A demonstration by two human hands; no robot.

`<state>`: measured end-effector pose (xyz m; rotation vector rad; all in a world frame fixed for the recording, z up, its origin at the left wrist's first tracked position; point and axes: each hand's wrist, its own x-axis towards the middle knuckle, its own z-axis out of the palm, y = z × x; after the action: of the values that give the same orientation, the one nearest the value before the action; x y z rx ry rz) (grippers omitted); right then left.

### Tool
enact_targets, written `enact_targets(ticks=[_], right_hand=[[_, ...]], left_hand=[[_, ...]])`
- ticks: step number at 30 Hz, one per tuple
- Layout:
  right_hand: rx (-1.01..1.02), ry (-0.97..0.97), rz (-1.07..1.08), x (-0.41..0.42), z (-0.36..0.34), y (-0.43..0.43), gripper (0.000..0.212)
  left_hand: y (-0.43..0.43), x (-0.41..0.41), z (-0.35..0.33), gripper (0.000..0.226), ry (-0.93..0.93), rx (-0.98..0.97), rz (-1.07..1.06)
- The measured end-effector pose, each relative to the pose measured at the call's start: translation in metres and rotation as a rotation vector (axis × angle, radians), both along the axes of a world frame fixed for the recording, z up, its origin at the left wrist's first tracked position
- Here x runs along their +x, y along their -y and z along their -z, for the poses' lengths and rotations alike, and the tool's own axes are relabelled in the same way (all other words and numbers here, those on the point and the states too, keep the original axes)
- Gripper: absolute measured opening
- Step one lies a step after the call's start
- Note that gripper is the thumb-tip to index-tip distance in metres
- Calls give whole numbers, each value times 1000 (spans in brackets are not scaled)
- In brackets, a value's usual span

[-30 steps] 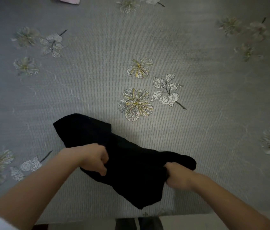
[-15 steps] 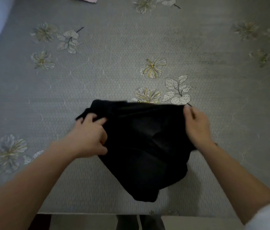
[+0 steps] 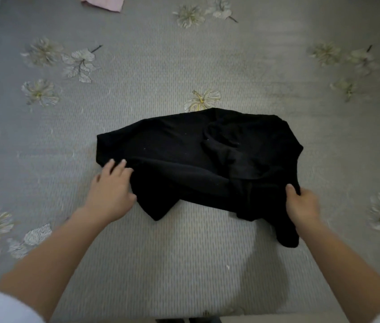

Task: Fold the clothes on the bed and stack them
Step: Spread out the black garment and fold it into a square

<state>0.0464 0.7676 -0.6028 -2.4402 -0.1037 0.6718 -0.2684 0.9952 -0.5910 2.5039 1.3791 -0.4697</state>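
1 black garment [image 3: 198, 159], spread out and rumpled on the grey flowered bed [image 3: 184, 264], in the middle of my view.

Left hand [image 3: 111, 192]: fingers nearly straight, tips resting on the garment's left near edge. I see it gripping nothing.

Right hand [image 3: 302, 205]: thumb on top, fingers curled beneath, pinching the garment's right near corner. 1 loose end trails toward me just beside that wrist.

1 pink cloth [image 3: 102, 2] at the far end of the bed, well apart from the garment.
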Motion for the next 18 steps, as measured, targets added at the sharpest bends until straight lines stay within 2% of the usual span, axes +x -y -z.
enact_targets(ticks=[4, 6, 8, 10, 12, 15, 17, 18], right_hand=[[54, -66, -93, -6, -7, 1, 17], [134, -183, -146, -5, -17, 3, 17], [227, -376, -135, -4, -26, 5, 18], [224, -455, -107, -5, -26, 9, 23], [69, -399, -200, -8, -21, 15, 34], [-173, -160, -414, -15, -9, 27, 43], [-145, 52, -376, -16, -7, 34, 48], [-54, 128, -272, -15, -9, 37, 47]], left_hand=[[28, 25, 22, 93, 49, -10, 74], [27, 31, 31, 99, 8, -14, 88], [23, 34, 37, 92, -19, -76, 49], [21, 38, 41, 72, -33, -157, -7], [20, 45, 43, 49, 4, -198, -59], [18, 53, 45, 28, 56, -100, -57], [12, 55, 43, 25, 96, -3, -19], [7, 55, 41, 23, 136, 33, -22]])
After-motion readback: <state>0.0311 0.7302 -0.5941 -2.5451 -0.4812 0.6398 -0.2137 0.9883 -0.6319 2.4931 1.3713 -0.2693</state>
